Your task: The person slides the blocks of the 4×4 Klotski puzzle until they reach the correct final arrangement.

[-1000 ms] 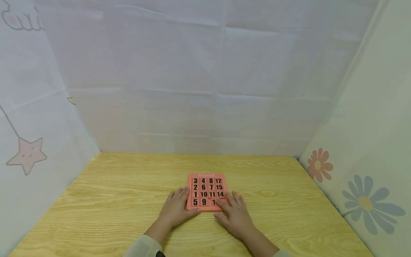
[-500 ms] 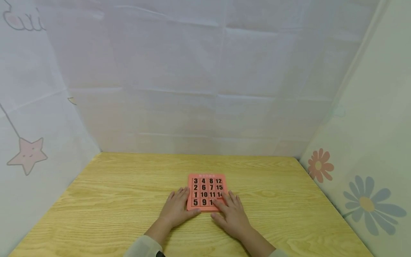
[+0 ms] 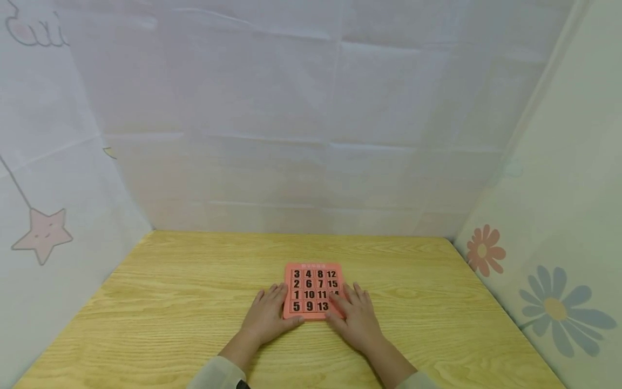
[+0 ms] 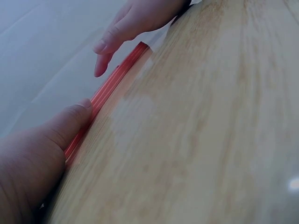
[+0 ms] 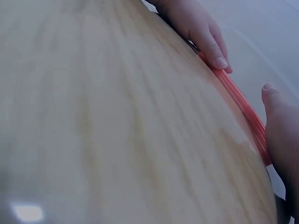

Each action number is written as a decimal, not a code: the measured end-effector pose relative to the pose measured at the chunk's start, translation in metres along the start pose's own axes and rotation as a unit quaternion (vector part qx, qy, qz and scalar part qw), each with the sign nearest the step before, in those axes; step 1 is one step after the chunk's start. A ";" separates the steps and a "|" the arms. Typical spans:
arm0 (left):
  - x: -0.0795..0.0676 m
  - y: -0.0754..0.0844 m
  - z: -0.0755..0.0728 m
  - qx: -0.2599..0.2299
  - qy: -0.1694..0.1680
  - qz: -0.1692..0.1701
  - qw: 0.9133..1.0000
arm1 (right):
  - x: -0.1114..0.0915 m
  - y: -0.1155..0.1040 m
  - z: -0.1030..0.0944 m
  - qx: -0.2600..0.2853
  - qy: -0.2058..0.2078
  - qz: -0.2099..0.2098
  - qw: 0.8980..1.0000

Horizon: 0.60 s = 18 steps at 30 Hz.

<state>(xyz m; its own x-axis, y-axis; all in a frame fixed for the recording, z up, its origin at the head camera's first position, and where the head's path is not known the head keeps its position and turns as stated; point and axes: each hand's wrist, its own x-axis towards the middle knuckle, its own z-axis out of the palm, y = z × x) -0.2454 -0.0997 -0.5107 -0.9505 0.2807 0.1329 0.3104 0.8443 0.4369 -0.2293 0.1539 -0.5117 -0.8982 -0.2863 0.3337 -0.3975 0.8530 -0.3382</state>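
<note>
A pink number slide puzzle [image 3: 309, 295] lies flat on the table in the head view, with black numerals on its square tiles. My left hand [image 3: 266, 320] holds its lower left corner, the thumb along the front edge and the fingers against the left side. Over the puzzle's lower right part, my right hand [image 3: 358, 321] reaches with its index finger on or just above the 14 tile, partly covering it. The bottom right space is partly hidden by that hand. In the left wrist view, the left thumb [image 4: 77, 116] touches the puzzle's red side [image 4: 110, 88].
The wood-grain table [image 3: 194, 281] extends around the puzzle on all sides. A pale hanging cloth [image 3: 301, 135] encloses its back, and printed side cloths with a star [image 3: 42, 235] and flowers [image 3: 554, 308] flank it.
The 13 tile has slid slightly left, against the 9 tile. My right index finger has left the 13 tile and moved up to the 14 tile. My left hand stays put.
</note>
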 end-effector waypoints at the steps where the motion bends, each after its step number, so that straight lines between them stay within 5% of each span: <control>1: 0.000 0.000 0.000 0.000 0.001 0.000 1.000 | 0.001 0.001 0.000 0.000 0.003 0.005 1.000; 18: 0.000 -0.001 -0.001 0.013 0.005 0.004 1.000 | 0.010 0.007 -0.004 -0.008 -0.013 0.028 0.999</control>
<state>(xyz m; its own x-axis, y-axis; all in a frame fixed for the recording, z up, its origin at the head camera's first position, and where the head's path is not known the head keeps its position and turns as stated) -0.2460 -0.1012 -0.5099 -0.9480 0.2833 0.1453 0.3183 0.8536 0.4124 -0.2400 0.1591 -0.5075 -0.9237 -0.2486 0.2915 -0.3431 0.8753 -0.3408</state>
